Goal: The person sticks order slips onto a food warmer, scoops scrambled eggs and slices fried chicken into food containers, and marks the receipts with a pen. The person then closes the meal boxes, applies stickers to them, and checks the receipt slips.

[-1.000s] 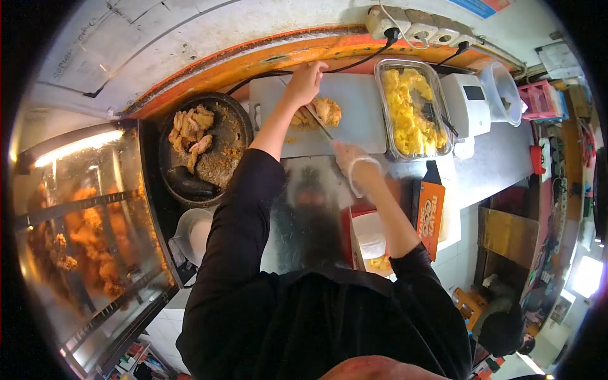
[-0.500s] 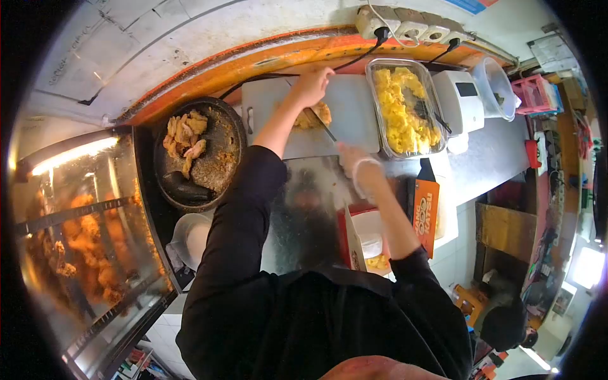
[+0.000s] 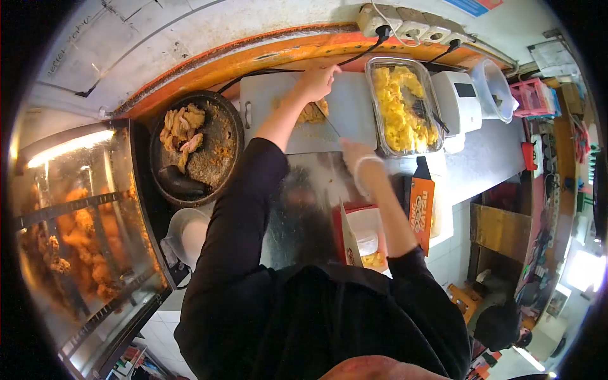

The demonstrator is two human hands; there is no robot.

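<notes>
A white cutting board lies in front of me with a golden-brown breaded fried piece on it. My right hand, in a clear plastic glove, is closed around the handle of a knife. The blade reaches diagonally across the fried piece, and my left forearm hides its far part. Just beyond that piece, my left hand is bare and curled, its fingertips partly hidden. Whether it grips anything does not show. Below my right wrist stands an open red-and-white food box with a white packet and yellow food inside.
To the left are a stone mortar holding chicken pieces and a dark pestle, a plastic jug, and a lit fried-chicken cabinet. A glass dish of yellow food, a white scale and an orange box stand right.
The knife has shifted slightly over the fried piece, and my right hand has moved a little with it. My left hand stays nearly in place. The whole view has shifted slightly.
</notes>
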